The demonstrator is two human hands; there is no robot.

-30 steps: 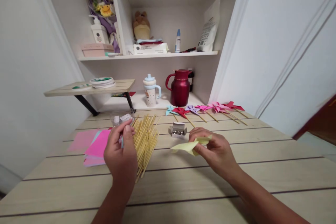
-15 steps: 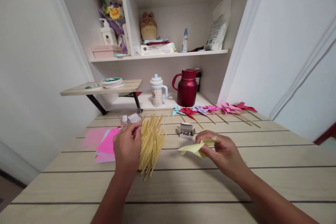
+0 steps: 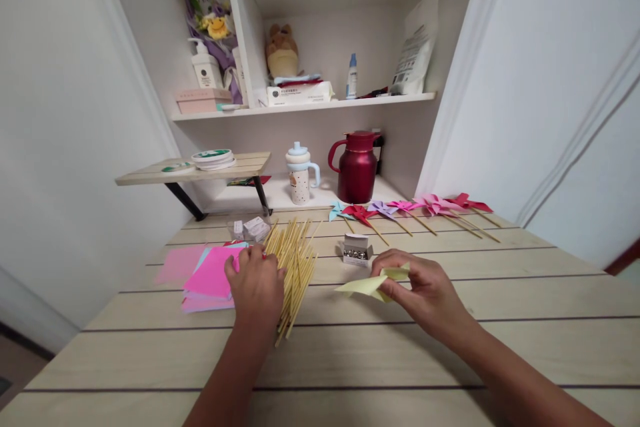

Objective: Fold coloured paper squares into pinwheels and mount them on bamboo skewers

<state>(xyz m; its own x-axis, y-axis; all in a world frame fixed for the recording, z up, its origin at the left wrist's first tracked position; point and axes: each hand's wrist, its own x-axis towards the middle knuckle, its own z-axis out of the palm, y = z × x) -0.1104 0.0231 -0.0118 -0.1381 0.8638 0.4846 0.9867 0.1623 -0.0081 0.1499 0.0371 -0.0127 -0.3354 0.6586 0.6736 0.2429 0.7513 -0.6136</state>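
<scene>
My right hand (image 3: 417, 287) is closed, pinching a pale yellow paper pinwheel (image 3: 367, 285) between thumb and fingers above the table. Some of the paper is hidden by the fingers. My left hand (image 3: 257, 290), palm down with its fingers bent and apart, is over the left edge of a pile of thin wooden sticks (image 3: 297, 267). I cannot tell whether its fingertips touch a stick. Beside it lies a stack of coloured paper squares (image 3: 210, 277), bright pink on top. An open small box (image 3: 356, 257) of shiny metal pins stands between the sticks and my right hand.
Several finished pinwheels on sticks, such as a red one (image 3: 360, 215), lie along the table's back. A clear container (image 3: 253, 227) with small boxes sits behind the paper. A red jug (image 3: 357, 170) and a cup (image 3: 299, 180) stand behind, near a small raised shelf (image 3: 245, 163).
My left hand has shifted right, and its bunched fingers have spread over the sticks, uncovering more of the pink paper. My right hand keeps the yellow pinwheel almost in place.
</scene>
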